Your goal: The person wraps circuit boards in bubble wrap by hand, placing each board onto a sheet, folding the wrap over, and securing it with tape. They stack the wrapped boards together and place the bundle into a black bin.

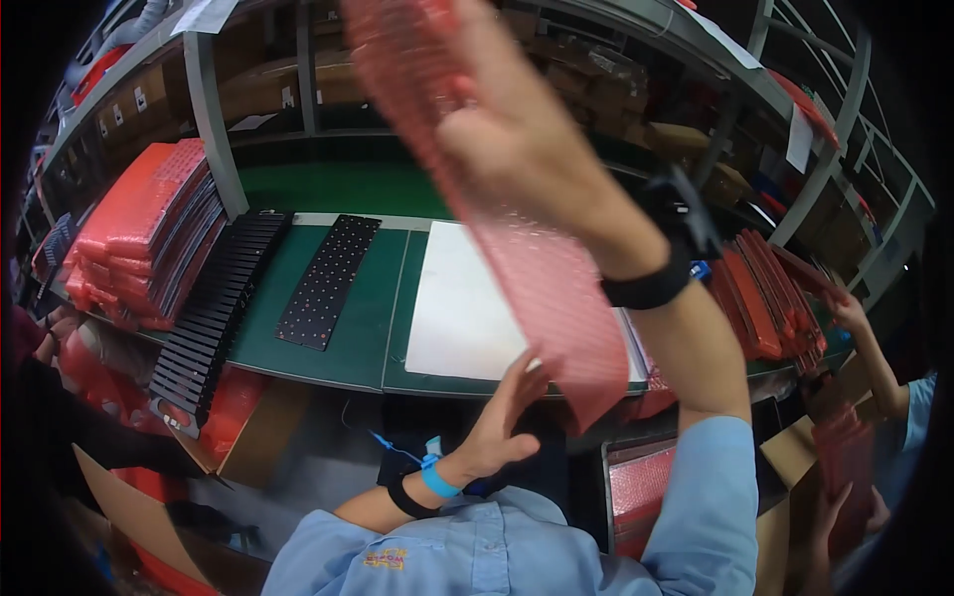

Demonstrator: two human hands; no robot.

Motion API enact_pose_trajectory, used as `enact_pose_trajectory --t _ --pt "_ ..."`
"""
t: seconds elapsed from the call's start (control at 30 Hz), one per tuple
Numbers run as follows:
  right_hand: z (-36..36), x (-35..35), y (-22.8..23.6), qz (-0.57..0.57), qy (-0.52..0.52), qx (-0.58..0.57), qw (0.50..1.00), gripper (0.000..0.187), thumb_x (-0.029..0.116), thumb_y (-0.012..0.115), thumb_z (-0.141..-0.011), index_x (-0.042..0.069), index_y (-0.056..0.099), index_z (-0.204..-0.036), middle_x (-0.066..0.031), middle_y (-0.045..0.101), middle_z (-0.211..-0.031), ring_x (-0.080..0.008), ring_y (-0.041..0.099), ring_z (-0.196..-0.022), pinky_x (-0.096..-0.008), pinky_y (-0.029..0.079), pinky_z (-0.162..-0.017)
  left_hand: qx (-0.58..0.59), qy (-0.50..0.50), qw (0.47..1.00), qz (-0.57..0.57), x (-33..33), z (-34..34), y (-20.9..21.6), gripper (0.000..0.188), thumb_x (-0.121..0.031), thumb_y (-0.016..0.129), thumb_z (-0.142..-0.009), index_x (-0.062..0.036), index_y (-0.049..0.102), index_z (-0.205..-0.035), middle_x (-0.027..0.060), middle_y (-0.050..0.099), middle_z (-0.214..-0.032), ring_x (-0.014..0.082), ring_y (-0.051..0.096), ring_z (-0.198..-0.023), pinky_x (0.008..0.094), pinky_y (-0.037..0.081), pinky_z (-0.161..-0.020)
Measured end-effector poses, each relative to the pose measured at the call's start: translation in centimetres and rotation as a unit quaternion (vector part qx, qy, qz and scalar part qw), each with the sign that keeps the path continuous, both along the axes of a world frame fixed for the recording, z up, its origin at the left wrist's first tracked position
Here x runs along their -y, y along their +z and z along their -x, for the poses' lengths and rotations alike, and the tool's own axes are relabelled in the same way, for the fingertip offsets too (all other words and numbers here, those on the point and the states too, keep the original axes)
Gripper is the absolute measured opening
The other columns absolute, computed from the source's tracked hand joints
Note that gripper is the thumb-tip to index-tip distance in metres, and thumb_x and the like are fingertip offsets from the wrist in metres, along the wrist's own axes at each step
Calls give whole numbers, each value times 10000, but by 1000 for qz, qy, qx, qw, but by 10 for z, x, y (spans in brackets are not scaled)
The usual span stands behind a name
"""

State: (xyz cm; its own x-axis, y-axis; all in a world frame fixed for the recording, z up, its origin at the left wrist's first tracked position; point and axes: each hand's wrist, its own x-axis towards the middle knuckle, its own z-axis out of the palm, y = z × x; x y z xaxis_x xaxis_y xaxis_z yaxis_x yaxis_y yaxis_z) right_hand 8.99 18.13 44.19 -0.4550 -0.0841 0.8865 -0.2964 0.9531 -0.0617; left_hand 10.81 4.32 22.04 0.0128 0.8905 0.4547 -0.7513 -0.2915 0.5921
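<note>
A long red bubble-wrap bag (556,288) hangs at a slant across the middle of the view. High up, my right hand (497,129) is closed on its upper part, somewhat blurred by motion. Close to the bag's lower edge is my left hand (497,422), its fingers stretched out and the thumb apart; whether the fingertips touch the bag I cannot tell. Behind the bag, a white sheet or board (452,308) lies on the green table (383,343), partly covered from view. To its left lies a black panel with rows of light dots (330,283).
A black slotted rack (214,308) leans past the table's left edge beside a stack of red bubble-wrapped pieces (149,228). More red wrapped pieces (765,298) stand at right, near a co-worker's hand (848,313). Open cardboard boxes (144,517) flank me; metal posts (214,119) rise behind.
</note>
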Motion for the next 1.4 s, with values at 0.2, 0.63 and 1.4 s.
enact_pose_trajectory --t 0.2,0.63,1.4 --pt "73 -9 -10 -11 49 -7 999 774 43 464 -741 -51 233 -1474 -333 376 -1435 -400 341 -1389 -363 286 -1145 -206 87 959 176 -18 22 -14 290 -140 640 -936 1 641 -1189 115 678 -1122 153 622 -1036 280 505 -879" --pt "43 -210 -253 293 -334 189 876 688 141 583 -857 55 287 -1473 -249 463 -1388 -383 478 -1272 -421 409 -1037 -289 -201 898 265 44 47 -115 247 -119 631 -953 36 660 -1143 63 707 -1042 86 635 -953 218 522 -839" --pt "207 -1 -239 333 -417 300 791 668 274 859 -592 128 636 -1204 -253 284 -1488 -547 351 -1274 -561 323 -1043 -320 -265 881 226 50 38 -140 234 -120 613 -965 17 657 -1150 40 698 -999 75 610 -900 219 507 -801"
